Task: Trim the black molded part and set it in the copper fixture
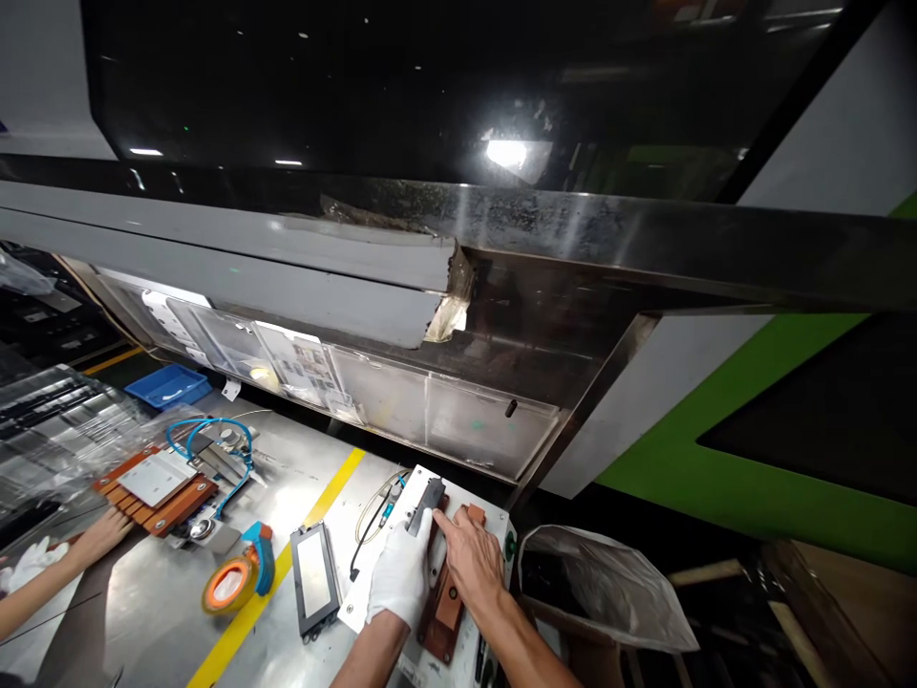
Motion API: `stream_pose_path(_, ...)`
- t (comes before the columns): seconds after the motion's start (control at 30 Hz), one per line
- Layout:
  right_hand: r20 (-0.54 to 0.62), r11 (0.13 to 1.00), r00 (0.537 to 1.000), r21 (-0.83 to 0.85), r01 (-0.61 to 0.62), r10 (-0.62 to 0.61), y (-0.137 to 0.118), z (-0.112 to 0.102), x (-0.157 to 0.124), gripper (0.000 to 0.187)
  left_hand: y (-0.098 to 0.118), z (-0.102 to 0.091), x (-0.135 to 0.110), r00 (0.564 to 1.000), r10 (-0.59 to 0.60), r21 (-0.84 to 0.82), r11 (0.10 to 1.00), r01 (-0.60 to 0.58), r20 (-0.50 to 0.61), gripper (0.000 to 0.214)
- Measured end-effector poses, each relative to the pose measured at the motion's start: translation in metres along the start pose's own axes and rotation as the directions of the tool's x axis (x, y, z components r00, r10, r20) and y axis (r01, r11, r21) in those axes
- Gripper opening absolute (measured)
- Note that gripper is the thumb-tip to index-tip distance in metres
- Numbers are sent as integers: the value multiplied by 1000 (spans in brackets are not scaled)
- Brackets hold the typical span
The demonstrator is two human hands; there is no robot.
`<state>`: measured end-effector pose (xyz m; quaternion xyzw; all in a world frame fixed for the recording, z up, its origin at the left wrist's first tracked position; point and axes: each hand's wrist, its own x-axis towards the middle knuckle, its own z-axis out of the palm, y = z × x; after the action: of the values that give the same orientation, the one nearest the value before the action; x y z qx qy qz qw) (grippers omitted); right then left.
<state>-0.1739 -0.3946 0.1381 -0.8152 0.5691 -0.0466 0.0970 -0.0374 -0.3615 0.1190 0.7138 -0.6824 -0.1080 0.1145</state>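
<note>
My left hand [398,569], in a white glove, is closed against a dark grey elongated part [428,504] on a white fixture plate [414,489]. How far its fingers wrap the part is hidden. My bare right hand [474,556] lies over the fixture, one digit stretched toward the dark part and the others over a reddish-brown block [445,612]. I see nothing held in it. Left of the fixture, a dark-framed rectangular part with a pale face [315,571] lies on the metal table [276,631].
An orange tape roll on a blue dispenser [259,556] sits by yellow floor-style tape [336,489]. At left, a co-worker's hand [107,535] touches another brown fixture [172,516] with blue hoses. A lined bin [608,583] stands right; a machine ledge [344,296] overhangs behind.
</note>
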Motion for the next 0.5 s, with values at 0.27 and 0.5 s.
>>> stream_pose_path(0.27, -13, 995, 999, 95, -41, 43, -9, 16, -45, 68, -52, 57, -54, 868, 160, 57, 987, -150, -471, 44)
stream_pose_path(0.5, 7, 997, 999, 56, 52, -52, -32, 15, -63, 56, -69, 52, -78, 806, 332, 204, 943, -264, -490, 33)
